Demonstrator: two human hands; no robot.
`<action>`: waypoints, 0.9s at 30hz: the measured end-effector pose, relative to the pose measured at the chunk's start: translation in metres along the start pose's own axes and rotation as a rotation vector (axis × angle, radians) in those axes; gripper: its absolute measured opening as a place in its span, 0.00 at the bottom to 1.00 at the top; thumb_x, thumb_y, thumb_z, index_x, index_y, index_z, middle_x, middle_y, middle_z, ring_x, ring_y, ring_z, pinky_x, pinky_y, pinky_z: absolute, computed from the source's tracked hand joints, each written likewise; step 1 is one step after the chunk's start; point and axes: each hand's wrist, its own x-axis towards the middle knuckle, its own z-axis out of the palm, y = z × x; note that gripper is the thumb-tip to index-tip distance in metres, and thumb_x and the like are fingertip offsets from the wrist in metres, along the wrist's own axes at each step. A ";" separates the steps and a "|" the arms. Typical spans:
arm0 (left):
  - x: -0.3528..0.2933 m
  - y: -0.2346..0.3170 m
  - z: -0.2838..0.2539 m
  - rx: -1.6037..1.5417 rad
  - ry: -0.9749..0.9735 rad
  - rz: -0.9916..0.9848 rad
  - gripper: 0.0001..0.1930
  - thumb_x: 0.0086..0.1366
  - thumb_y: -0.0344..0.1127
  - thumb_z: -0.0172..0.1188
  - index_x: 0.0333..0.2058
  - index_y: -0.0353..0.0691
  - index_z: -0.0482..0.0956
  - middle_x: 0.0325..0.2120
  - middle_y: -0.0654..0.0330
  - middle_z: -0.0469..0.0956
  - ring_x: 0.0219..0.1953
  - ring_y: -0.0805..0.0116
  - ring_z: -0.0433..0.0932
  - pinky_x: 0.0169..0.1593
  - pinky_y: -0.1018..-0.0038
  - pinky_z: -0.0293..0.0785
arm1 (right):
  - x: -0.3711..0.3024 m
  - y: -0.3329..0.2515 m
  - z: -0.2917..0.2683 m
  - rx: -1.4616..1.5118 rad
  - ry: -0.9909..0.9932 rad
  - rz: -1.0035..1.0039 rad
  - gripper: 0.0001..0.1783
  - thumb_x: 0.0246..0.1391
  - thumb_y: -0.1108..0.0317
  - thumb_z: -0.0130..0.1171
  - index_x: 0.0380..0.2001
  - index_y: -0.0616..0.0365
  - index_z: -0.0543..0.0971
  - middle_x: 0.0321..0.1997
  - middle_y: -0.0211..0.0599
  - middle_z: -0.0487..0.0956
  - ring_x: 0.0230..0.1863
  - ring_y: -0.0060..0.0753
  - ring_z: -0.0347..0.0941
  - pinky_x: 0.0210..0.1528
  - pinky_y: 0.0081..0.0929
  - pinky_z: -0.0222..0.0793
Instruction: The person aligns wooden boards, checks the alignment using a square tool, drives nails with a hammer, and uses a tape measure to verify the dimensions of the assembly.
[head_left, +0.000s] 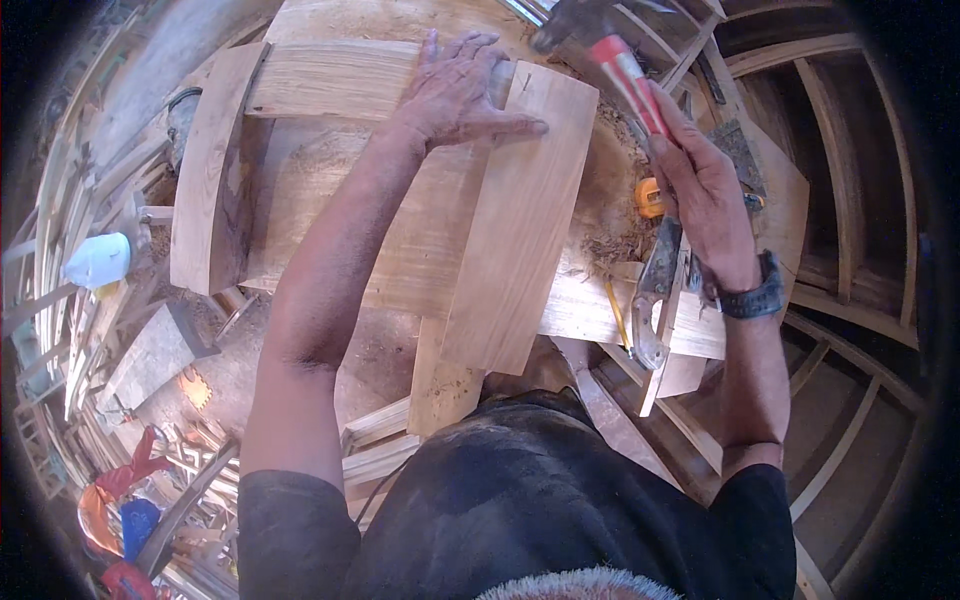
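My left hand (455,90) lies with fingers spread on a wooden rail (325,78), its thumb reaching over a wide upright board (525,215). A small nail (526,83) appears to stick up from that board near its far end, just beyond the thumb. Raised to the right, my right hand (705,190) grips a hammer (630,80) by its red and white handle; the dark head is blurred. A second thick wooden post (208,170) stands at the rail's left end.
Right of the frame lie a yellow tape measure (650,198), a handsaw (652,315) with a wooden handle and a yellow pencil (617,312). Wood shavings cover the bench around them. A pale blue-white container (98,260) and stacked wood strips are at left. Timber framing (840,170) stands at right.
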 end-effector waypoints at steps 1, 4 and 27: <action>0.001 0.000 -0.001 0.002 -0.034 -0.015 0.69 0.40 0.90 0.57 0.69 0.36 0.64 0.71 0.51 0.62 0.76 0.58 0.53 0.78 0.44 0.32 | 0.002 0.000 -0.003 -0.087 -0.058 -0.053 0.27 0.73 0.65 0.53 0.72 0.51 0.68 0.28 0.24 0.71 0.27 0.15 0.61 0.31 0.19 0.64; 0.001 -0.005 0.002 0.010 -0.047 -0.028 0.69 0.40 0.90 0.57 0.68 0.36 0.65 0.70 0.51 0.64 0.76 0.57 0.55 0.78 0.44 0.32 | 0.012 -0.018 -0.014 -0.060 -0.168 -0.002 0.27 0.73 0.65 0.53 0.72 0.52 0.68 0.28 0.24 0.69 0.27 0.16 0.61 0.32 0.20 0.65; 0.003 -0.004 0.001 -0.066 -0.030 -0.018 0.65 0.41 0.86 0.62 0.66 0.37 0.68 0.69 0.50 0.65 0.75 0.55 0.57 0.77 0.43 0.33 | -0.021 -0.006 0.025 -0.167 0.118 -0.001 0.28 0.72 0.67 0.52 0.73 0.50 0.66 0.52 0.44 0.82 0.48 0.29 0.78 0.52 0.28 0.74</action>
